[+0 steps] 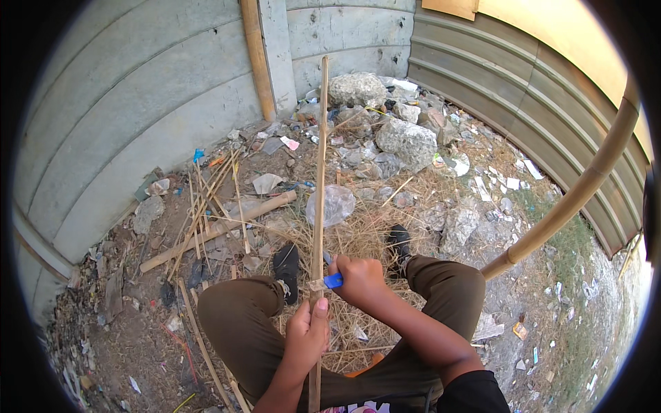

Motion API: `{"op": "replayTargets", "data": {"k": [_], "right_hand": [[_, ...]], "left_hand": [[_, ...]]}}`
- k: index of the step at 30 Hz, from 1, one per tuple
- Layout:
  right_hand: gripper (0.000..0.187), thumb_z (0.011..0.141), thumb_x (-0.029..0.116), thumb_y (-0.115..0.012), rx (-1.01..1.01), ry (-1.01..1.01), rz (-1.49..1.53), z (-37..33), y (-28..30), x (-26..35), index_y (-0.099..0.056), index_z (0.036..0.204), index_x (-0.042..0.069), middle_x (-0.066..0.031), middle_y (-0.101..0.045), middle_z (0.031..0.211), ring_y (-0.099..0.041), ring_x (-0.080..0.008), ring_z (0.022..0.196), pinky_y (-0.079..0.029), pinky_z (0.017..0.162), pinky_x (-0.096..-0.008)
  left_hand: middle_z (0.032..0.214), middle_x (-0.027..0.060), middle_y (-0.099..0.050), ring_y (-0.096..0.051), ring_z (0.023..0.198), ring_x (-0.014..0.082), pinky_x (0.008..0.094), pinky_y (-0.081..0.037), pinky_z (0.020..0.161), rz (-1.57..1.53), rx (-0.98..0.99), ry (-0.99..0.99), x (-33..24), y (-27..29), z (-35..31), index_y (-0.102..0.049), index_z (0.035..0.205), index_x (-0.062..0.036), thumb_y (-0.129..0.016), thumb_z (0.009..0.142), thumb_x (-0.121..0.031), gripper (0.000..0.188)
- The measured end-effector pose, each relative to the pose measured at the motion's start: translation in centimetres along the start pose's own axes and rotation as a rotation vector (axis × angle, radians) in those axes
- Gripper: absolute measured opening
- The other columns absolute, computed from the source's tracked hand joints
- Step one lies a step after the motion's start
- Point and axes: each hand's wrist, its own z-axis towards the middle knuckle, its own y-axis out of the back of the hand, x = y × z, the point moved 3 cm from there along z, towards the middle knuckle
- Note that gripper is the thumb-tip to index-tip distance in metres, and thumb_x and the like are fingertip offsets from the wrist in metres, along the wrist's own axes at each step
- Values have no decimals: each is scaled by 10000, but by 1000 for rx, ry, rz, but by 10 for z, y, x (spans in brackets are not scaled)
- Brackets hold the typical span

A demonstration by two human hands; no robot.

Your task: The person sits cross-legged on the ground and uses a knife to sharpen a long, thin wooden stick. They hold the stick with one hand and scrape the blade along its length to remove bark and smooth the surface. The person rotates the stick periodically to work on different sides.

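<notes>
A long, narrow bamboo strip [320, 158] stands nearly upright between my legs, its upper end pointing toward the far wall. My left hand [306, 335] is closed round its lower part, thumb lying along the strip. Just above that thumb, my right hand [361, 279] is closed on a blue-handled knife [333, 281]. The knife's front end crosses the strip, where a pale patch shows; the blade itself is hard to make out. Most of the handle is hidden in my right fist.
Split bamboo strips [200, 199] and a thicker bamboo piece [219, 233] lie at left. Rocks [406, 143] and litter lie ahead, before a concrete wall [151, 89] and a corrugated metal fence [496, 82]. A thick bamboo pole [571, 205] slants at right, beside my knee.
</notes>
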Motion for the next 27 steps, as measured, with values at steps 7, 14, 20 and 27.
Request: {"op": "replayTargets", "data": {"k": [7,14,20,27], "right_hand": [[186,849,229,-649,-164,-523,-83,48,25,-84,-700,733,93,-147,-663,645,-663,-359,595,-536,575,-452],[134,787,176,-697,-40,-171,132,18,37,-46,-641,746,62,-151,-606,597,-624,-371,558,-501,545,-458],[201,812,133,-685,-1,47,251,-17,12,5,-554,676,64,-125,-581,592,-592,-334,492,-485,485,-429],[133,794,144,-700,-126,-121,131,6,17,-24,-603,707,122,-93,-605,593,-623,-299,510,-488,481,-418]], "left_hand": [[535,-33,-435,-409,406,50,234,-340,382,31,91,72,13,-22,-12,-538,962,-53,-526,1049,-355,315],[538,-33,-475,-440,434,39,226,-340,403,43,56,36,5,-18,-8,-552,892,-53,-568,1030,-367,343],[539,-42,-443,-399,420,32,221,-310,393,6,2,10,-3,-4,-4,-533,932,-59,-543,1045,-336,300],[584,-21,-384,-367,432,57,222,-334,398,-155,220,120,10,-17,-13,-469,990,-65,-435,1079,-363,313]]}}
